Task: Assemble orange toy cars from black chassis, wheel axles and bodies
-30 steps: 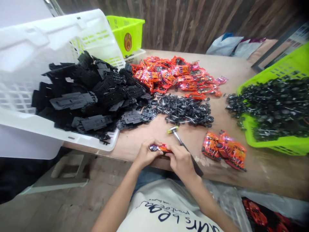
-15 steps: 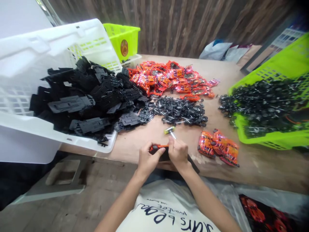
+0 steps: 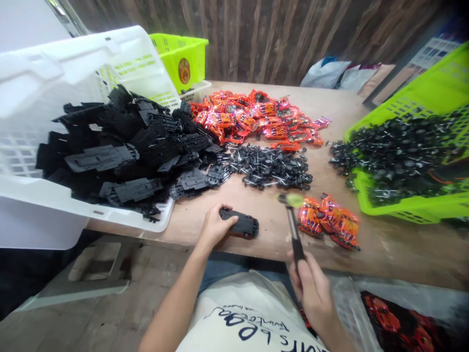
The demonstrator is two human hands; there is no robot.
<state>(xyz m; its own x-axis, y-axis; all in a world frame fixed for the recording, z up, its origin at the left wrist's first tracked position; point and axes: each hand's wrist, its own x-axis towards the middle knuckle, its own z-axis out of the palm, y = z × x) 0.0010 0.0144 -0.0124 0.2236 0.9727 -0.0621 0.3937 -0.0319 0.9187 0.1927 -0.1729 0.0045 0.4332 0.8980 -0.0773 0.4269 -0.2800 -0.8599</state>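
My left hand (image 3: 215,226) grips a toy car (image 3: 242,224) by its left end, near the table's front edge. The car lies with its black underside up, and a little orange body shows along its lower edge. My right hand (image 3: 311,281) is closed around the black handle of a small hammer (image 3: 293,222). The hammer's head is raised, blurred, and has a yellowish face; it is apart from the car. Just right of the hammer lie a few orange toy cars (image 3: 339,222). Beyond the car is a heap of black wheels on metal axles (image 3: 273,168).
A white crate (image 3: 161,226) at left spills black chassis plates (image 3: 102,157). Orange car bodies (image 3: 252,117) are piled at the back. A lime-green basket (image 3: 399,213) full of wheels stands at right, another green basket (image 3: 198,61) behind. A bag of orange cars (image 3: 395,318) sits below the table's edge.
The car has been turned underside up and set down under my left hand. My right hand has left the car, moved right and toward me, and now holds the hammer by its handle, head raised.
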